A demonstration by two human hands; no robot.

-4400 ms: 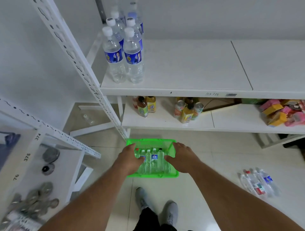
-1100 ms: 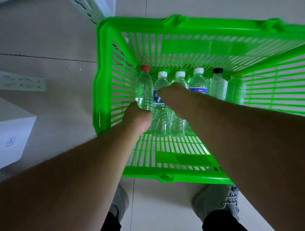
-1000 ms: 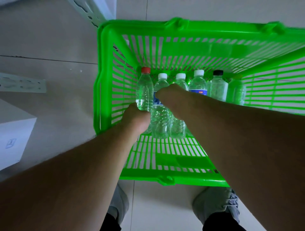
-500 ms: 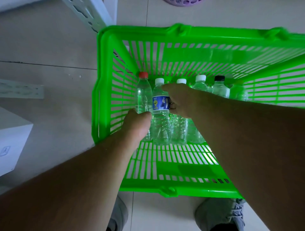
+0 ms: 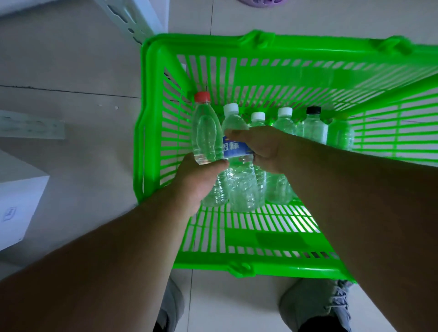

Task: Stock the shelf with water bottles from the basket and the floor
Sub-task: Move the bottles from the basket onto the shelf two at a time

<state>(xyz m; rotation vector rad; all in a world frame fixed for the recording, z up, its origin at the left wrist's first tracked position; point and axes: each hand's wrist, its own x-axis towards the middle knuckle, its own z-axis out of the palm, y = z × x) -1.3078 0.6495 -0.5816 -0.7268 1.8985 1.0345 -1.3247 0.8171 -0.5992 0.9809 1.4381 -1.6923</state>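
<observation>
A bright green slatted basket (image 5: 156,123) stands on the floor below me with several clear water bottles upright along its far side. My left hand (image 5: 201,177) is wrapped around the lower body of a red-capped bottle (image 5: 205,132), raised a little above its neighbours. My right hand (image 5: 263,147) grips a white-capped bottle with a blue label (image 5: 237,149) right beside it. Two more white-capped bottles (image 5: 285,120), a black-capped one (image 5: 314,125) and a green-tinted one (image 5: 341,135) remain standing to the right.
A white perforated shelf post (image 5: 128,19) rises at the top left, with a white bracket (image 5: 30,128) and a white shelf corner (image 5: 16,201) on the left. A purple object (image 5: 263,2) shows at the top edge. My grey shoes (image 5: 315,305) stand just behind the basket.
Both hands have closed on their bottles and lifted them slightly; the blue-labelled bottle has turned so its label faces me. The view has pulled back a little from the basket.
</observation>
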